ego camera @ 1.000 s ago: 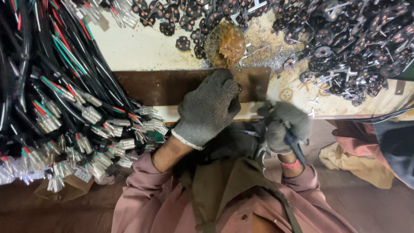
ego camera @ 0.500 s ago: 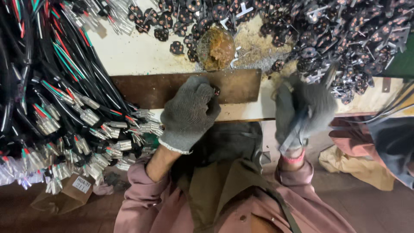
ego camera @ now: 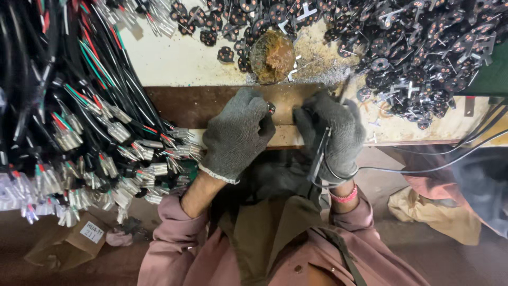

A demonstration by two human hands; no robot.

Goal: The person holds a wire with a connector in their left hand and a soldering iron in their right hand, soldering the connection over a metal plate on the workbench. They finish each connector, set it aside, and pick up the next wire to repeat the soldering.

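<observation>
Both gloved hands rested on the brown wooden board (ego camera: 211,103) at the table's (ego camera: 180,58) near edge. The left hand (ego camera: 235,132) pinched a small round black part (ego camera: 271,108) against the board's middle. The right hand (ego camera: 330,132) closed around a thin black tool with a trailing cord (ego camera: 423,167), just right of that part. Judged from this, the part should be held flat and steady while the tool tip meets it squarely. Count: one board, one brown lump (ego camera: 272,53) beyond it, and black parts (ego camera: 423,47) and wire bundles (ego camera: 79,132) too many to count.
</observation>
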